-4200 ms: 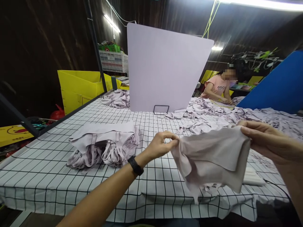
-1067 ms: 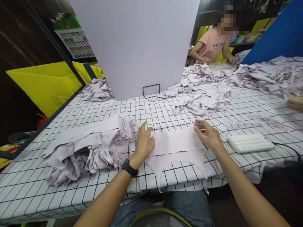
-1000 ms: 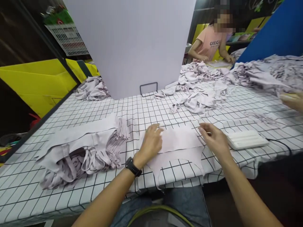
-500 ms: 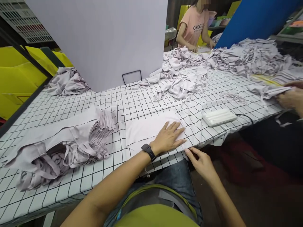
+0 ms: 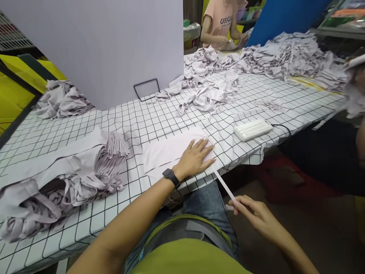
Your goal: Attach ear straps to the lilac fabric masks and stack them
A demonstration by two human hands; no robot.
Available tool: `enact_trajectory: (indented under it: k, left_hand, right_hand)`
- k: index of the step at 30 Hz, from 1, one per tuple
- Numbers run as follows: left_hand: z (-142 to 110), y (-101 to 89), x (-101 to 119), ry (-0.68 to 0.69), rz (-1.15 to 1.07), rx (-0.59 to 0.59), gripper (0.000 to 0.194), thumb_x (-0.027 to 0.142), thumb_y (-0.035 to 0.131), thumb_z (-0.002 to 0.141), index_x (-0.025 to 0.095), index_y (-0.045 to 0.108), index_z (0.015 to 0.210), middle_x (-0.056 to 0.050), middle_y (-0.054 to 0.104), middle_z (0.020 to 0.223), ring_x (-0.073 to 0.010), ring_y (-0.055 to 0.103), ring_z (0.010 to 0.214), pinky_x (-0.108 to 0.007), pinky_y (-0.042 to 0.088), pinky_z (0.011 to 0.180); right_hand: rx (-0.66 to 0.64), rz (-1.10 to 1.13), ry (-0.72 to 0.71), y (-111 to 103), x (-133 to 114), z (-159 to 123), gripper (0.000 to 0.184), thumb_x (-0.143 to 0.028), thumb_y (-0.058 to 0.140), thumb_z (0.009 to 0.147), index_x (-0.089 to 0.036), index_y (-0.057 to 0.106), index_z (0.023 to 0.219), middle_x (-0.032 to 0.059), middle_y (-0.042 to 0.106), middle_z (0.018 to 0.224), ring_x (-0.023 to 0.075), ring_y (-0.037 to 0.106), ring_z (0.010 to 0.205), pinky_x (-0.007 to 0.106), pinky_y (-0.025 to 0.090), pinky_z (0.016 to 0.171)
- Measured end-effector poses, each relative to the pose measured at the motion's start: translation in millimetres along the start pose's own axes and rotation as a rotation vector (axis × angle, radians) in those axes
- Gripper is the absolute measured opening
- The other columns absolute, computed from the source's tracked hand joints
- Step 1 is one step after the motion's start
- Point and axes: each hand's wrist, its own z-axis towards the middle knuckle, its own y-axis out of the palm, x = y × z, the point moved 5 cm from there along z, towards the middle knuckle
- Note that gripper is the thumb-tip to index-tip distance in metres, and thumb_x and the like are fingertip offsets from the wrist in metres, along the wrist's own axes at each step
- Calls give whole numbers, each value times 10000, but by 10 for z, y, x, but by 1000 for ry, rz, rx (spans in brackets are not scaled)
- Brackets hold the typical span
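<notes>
My left hand [image 5: 195, 156] lies flat with fingers spread on a pale pinkish-grey fabric piece [image 5: 162, 152] near the table's front edge. From that piece, a narrow fabric strap [image 5: 224, 184] runs out past the edge, drawn straight. My right hand [image 5: 252, 213] pinches the strap below the table edge, and a short end shows beyond the fingers. Left of the piece rests a thick stack of the same fabric garments [image 5: 74, 167], with looped straps hanging from its front side.
A white ridged device [image 5: 253, 130] with a black cable sits to the right. Loose fabric heaps [image 5: 285, 57] cover the table's far side. A grey panel [image 5: 94, 49] stands at the back with a black wire frame [image 5: 146, 90]. Two other people work at the far side and right.
My right hand has moved away from the table edge, down and right, drawing the strap out straight. My left hand stays flat on the fabric. The view has shifted slightly.
</notes>
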Motion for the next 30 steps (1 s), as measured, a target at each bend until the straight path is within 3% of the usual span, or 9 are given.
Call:
enact_trajectory:
  k: [5,9,13,15,18,20,24,26,30]
  left_hand:
    - [15,-1,-10,-9,-10,-28,634,573,329,1050,193,402,1552,-114,301,1665,-267,253,1557,-516,148,1289]
    - [13,-14,-11,-14,-10,-35,629,564,349,1048,189,412,1549,-116,308,1663,-279,254,1556,-523,148,1289]
    - [5,-7,-11,-6,-24,-20,617,559,357,1048,193,421,1539,-113,321,1658,-284,263,1552,-531,156,1287]
    - [10,0,-20,-6,-56,-9,613,554,384,1042,184,429,1529,-128,325,1654,-294,264,1551,-545,149,1286]
    - [17,-58,-35,-9,-201,52,577,523,443,1032,198,435,1509,-139,323,1652,-292,286,1541,-556,175,1279]
    - [-13,-190,-48,-37,-353,176,476,443,461,1036,227,469,1461,-120,354,1636,-264,334,1518,-529,267,1257]
    - [-224,-531,47,-77,-592,387,225,203,477,984,209,624,1154,-107,654,1279,-227,586,1244,-436,503,1062]
    - [-360,-640,196,-50,-675,360,162,145,505,942,204,634,1020,-72,705,1044,-211,640,1051,-388,542,947]
    - [-590,-673,439,-38,-744,267,143,98,565,902,210,623,967,-30,705,936,-186,626,916,-342,522,847]
  right_hand:
    - [-13,44,160,-78,87,-353,457,-629,604,899,-222,738,742,56,750,804,266,700,874,318,508,833]
    - [82,125,231,-174,131,-536,512,-614,656,874,-222,708,1199,13,719,661,226,685,708,321,534,735]
    - [183,237,218,-320,162,-698,381,-578,754,814,-211,760,912,57,743,668,228,705,690,305,556,679]
    - [219,368,196,-372,122,-712,359,-560,789,788,-217,804,891,101,790,761,258,743,764,326,587,711]
    - [217,570,162,-373,-45,-569,437,-573,803,764,-250,836,1057,155,814,997,312,766,923,411,608,835]
    - [191,561,130,-337,-207,-378,474,-573,819,746,-261,830,1102,166,795,1086,338,752,1005,462,591,910]
    - [171,373,88,-238,-473,49,429,-536,816,779,-266,829,1111,140,796,1098,330,718,1101,481,545,1010]
    - [187,363,74,-194,-542,229,432,-547,818,772,-258,835,1092,129,813,1031,305,739,1010,459,566,978]
    - [219,339,34,-120,-634,488,441,-585,822,736,-223,860,986,111,811,823,234,703,708,380,622,755]
